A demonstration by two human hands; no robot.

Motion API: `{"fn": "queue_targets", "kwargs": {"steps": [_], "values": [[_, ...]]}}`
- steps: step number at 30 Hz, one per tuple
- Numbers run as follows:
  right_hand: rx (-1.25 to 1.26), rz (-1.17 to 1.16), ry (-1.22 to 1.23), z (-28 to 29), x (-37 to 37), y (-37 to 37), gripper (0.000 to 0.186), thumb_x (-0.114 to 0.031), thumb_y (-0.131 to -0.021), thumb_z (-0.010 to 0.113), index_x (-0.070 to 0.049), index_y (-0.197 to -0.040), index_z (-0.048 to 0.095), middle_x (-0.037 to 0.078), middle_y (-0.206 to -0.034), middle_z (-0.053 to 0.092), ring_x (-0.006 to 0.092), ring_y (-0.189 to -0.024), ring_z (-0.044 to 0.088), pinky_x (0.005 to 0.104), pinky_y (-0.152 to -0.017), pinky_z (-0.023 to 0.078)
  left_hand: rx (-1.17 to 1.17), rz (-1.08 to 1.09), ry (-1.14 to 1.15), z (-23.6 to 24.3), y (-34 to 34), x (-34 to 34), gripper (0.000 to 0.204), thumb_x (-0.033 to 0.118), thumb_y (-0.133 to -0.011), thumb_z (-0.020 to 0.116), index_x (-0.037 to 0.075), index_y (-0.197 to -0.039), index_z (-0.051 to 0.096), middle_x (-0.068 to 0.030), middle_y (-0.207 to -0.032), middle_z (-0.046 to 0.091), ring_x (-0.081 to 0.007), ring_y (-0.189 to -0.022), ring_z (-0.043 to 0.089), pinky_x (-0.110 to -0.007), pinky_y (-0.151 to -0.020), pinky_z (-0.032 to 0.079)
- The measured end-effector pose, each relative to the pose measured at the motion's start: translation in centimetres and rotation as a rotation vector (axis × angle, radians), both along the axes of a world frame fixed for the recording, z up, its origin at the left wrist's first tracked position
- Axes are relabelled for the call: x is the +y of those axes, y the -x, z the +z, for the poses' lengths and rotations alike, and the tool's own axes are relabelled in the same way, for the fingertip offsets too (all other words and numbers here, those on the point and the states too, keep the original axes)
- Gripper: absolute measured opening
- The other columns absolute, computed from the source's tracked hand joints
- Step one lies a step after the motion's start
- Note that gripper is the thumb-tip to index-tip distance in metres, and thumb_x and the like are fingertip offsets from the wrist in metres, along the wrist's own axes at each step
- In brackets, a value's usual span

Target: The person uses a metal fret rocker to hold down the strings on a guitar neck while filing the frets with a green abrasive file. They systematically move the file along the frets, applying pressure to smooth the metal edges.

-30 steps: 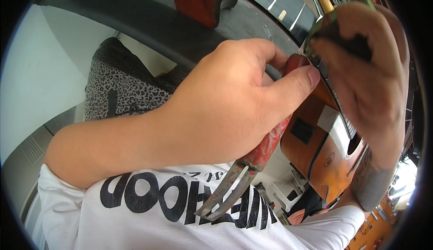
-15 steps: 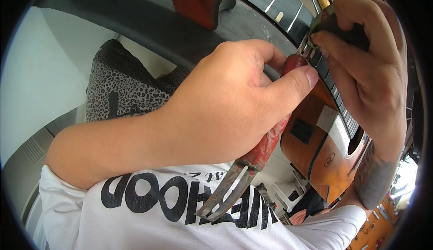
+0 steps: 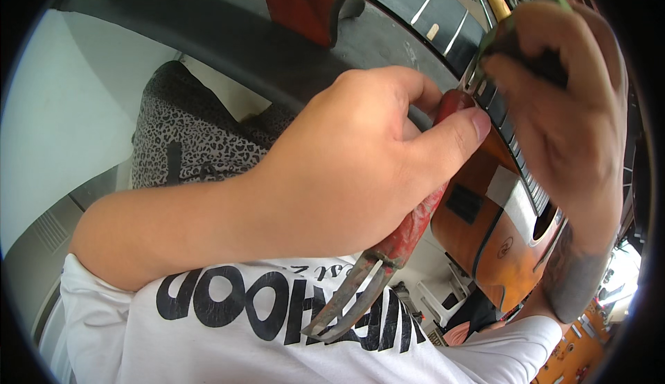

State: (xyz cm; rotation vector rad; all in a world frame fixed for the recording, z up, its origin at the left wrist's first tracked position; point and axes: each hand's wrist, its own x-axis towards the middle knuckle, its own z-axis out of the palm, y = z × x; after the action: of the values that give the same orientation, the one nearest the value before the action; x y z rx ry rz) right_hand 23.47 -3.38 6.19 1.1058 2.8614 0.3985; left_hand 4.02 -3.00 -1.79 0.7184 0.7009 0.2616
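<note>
Over the dark, scuffed desk [image 3: 391, 44] runs the neck [image 3: 447, 20] of an orange-brown guitar [image 3: 460, 235], near a red block [image 3: 294, 6], with hand tools [image 3: 499, 7] cluttered beyond. My left hand [image 3: 360, 148] has its fingers [image 3: 447, 141] closed round a red-handled tool [image 3: 414, 226] beside the neck: worn red grip, two grey metal prongs slanting toward my white shirt [image 3: 222, 349]. My right hand [image 3: 571, 124], blurred, grips a green-and-black object [image 3: 544, 62].

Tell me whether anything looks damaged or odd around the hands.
Yes: the red handle in the left hand looks worn, its surface scuffed with pale patches, and the metal prongs at its lower end look stained. I see no spill.
</note>
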Motion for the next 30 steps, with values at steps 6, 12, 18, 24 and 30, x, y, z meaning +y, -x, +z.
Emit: {"fn": "queue_targets", "kwargs": {"steps": [6,12,18,24,30], "values": [[0.006,-0.088,0.017,0.3,0.7,-1.6,0.022,0.004,-0.069,0.071,0.002,-0.091,0.071,0.015,-0.102,0.057,0.0288,-0.089,0.059,0.0362,-0.076,0.049,-0.014,0.050,-0.037,-0.7,-0.5,-0.5,0.036,0.028,-0.099,0.063,-0.007,-0.106,0.058,0.0011,-0.064,0.058,-0.0012,-0.051,0.046,-0.020,-0.045,0.035],[0.060,-0.111,-0.050,0.4,-0.4,-2.9,0.023,0.006,-0.073,0.071,0.003,-0.096,0.073,0.017,-0.112,0.057,0.0240,-0.091,0.061,0.0317,-0.078,0.051,-0.011,0.036,-0.009,-0.2,-0.5,-0.5,0.036,0.027,-0.099,0.062,-0.007,-0.107,0.057,0.0008,-0.062,0.057,-0.0017,-0.049,0.046,-0.021,-0.043,0.035],[0.085,-0.053,0.009,0.1,-0.7,-1.6,0.024,0.003,-0.070,0.074,0.002,-0.094,0.074,0.014,-0.108,0.057,0.0241,-0.092,0.059,0.0333,-0.078,0.050,-0.014,0.031,0.012,0.0,-0.6,-0.4,0.035,0.027,-0.099,0.061,-0.007,-0.106,0.057,0.0003,-0.062,0.057,-0.0020,-0.048,0.047,-0.021,-0.043,0.037],[-0.032,-0.064,-0.009,0.1,-0.7,-0.7,0.024,-0.001,-0.067,0.074,-0.001,-0.091,0.074,0.011,-0.104,0.057,0.0284,-0.098,0.055,0.0381,-0.083,0.046,-0.004,0.045,-0.046,-0.4,-0.7,-0.6,0.035,0.028,-0.099,0.062,-0.007,-0.105,0.057,0.0001,-0.063,0.058,-0.0026,-0.049,0.048,-0.021,-0.043,0.038],[-0.055,-0.088,-0.068,-0.2,-0.8,0.0,0.025,-0.004,-0.064,0.073,-0.004,-0.089,0.073,0.010,-0.104,0.057,0.0293,-0.098,0.055,0.0404,-0.084,0.046,0.003,0.050,-0.070,-0.4,-0.7,-0.7,0.036,0.029,-0.099,0.063,-0.006,-0.105,0.057,-0.0001,-0.062,0.058,-0.0026,-0.048,0.048,-0.021,-0.043,0.037]]}}
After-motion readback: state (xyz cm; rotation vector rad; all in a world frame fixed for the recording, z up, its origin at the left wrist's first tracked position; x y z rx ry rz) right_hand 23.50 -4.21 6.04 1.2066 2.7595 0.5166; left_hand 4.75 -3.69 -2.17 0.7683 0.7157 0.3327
